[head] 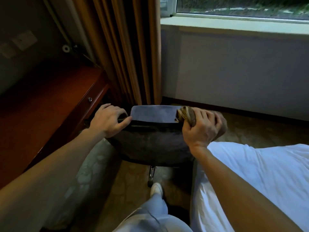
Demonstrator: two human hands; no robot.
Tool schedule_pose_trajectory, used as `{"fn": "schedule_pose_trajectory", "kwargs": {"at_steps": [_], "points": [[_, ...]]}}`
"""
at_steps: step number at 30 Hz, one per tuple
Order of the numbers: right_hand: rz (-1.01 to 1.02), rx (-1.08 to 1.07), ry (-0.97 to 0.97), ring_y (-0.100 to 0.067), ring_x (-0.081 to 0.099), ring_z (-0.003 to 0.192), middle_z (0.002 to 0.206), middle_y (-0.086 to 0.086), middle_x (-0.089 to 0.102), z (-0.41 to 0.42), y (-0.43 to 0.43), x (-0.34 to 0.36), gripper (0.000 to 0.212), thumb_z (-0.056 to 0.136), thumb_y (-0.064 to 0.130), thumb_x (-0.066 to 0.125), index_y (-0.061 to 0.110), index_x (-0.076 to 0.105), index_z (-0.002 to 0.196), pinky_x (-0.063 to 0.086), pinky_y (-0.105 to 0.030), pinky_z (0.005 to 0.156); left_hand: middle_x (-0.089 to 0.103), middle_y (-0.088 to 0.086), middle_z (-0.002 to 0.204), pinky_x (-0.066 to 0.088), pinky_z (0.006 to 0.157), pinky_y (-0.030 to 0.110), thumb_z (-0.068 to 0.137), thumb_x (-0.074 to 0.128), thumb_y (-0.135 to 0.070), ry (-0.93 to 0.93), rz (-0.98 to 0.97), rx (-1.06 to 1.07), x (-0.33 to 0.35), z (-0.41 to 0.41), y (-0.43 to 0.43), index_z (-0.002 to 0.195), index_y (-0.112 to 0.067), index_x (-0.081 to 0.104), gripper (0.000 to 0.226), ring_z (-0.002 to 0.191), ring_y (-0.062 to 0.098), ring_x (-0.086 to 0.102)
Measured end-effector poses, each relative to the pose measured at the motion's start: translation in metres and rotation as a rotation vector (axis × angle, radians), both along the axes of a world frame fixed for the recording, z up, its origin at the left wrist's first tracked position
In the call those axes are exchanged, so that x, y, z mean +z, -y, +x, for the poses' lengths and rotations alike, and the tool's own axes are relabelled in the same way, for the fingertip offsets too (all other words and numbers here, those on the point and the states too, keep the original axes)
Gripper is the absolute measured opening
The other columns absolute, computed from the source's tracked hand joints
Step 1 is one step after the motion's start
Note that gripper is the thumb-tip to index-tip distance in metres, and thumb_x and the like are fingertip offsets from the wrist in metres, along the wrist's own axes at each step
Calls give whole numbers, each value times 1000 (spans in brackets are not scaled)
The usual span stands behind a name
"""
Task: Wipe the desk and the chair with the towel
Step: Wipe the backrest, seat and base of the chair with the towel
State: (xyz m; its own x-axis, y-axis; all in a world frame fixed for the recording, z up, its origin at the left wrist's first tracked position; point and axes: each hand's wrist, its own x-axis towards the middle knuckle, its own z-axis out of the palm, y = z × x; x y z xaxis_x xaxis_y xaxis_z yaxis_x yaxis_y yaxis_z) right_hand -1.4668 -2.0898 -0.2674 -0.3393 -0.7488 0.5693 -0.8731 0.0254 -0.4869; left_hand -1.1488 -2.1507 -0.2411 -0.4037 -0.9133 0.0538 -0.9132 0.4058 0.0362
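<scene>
A dark office chair (150, 144) stands in front of me, its backrest top (152, 114) facing me. My left hand (108, 120) grips the left end of the backrest top, fingers curled over the edge. My right hand (202, 126) holds a bunched brown striped towel (185, 114) and presses it against the right end of the backrest. The reddish wooden desk (41, 104) lies to the left of the chair, with a small drawer knob on its front.
Tan curtains (130, 52) hang behind the chair, beside a window sill (234, 24). A bed with white sheets (259, 178) fills the lower right. Wall plates (23, 41) sit above the desk. My leg and white shoe (156, 190) stand on the patterned carpet by the chair's wheeled base.
</scene>
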Motion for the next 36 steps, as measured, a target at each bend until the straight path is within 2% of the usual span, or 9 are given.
{"fn": "schedule_pose_trajectory", "kwargs": {"at_steps": [4,6,9,12,15,18,25,30,36], "points": [[-32,11,-13,-29,62,104,104,-3,75,-12,23,-4,33,84,35,54,20,75,106,36,-47,107,72,-1,103,30,112,44,91,5,-82,-11,1,-1,-1,-9,22,109,-23,71,90,103,20,64],[-28,3,-34,-30,62,103,102,-3,75,-25,37,-6,34,81,33,54,20,75,104,36,-46,106,72,0,99,33,108,43,88,-1,-84,-20,-7,1,2,-23,32,107,-23,72,97,97,20,65],[27,-3,-34,-31,63,102,102,-3,75,-54,59,-8,36,80,35,53,20,74,104,36,-46,104,72,1,95,39,97,42,82,-7,-87,10,16,22,7,-56,45,106,-22,72,105,91,21,65],[68,-12,-34,-32,63,100,100,-5,76,-86,88,-9,37,80,37,52,18,75,103,37,-45,102,72,2,101,44,84,40,81,-1,-84,32,74,58,6,-91,69,113,-24,70,98,93,22,65],[96,-4,-9,-32,62,104,103,-5,75,-112,120,-7,39,82,38,50,18,75,105,36,-45,104,70,2,119,46,90,43,95,15,-77,22,119,78,4,-118,94,125,-26,66,78,107,23,64],[168,10,-11,-32,60,108,108,-5,75,-136,149,0,44,83,41,46,19,74,108,35,-47,107,67,-1,126,46,96,45,99,22,-73,-3,169,88,5,-144,116,130,-29,63,67,114,23,62],[255,7,-21,-33,58,114,114,-7,74,-164,185,8,43,82,39,49,19,72,112,31,-47,110,70,-1,120,46,95,43,97,19,-76,-46,144,110,0,-170,140,124,-30,66,72,111,21,63],[291,34,-52,-32,59,113,115,-5,74,-163,199,15,43,82,39,49,20,72,113,31,-46,109,70,1,124,42,103,46,90,12,-82,-43,142,166,-2,-169,154,127,-28,66,84,116,23,63],[322,53,-59,-30,58,112,112,-3,73,-167,208,17,39,85,41,46,23,71,110,31,-47,110,71,0,122,38,106,45,93,15,-81,-54,120,183,-4,-171,164,123,-30,67,79,114,21,62]]}}
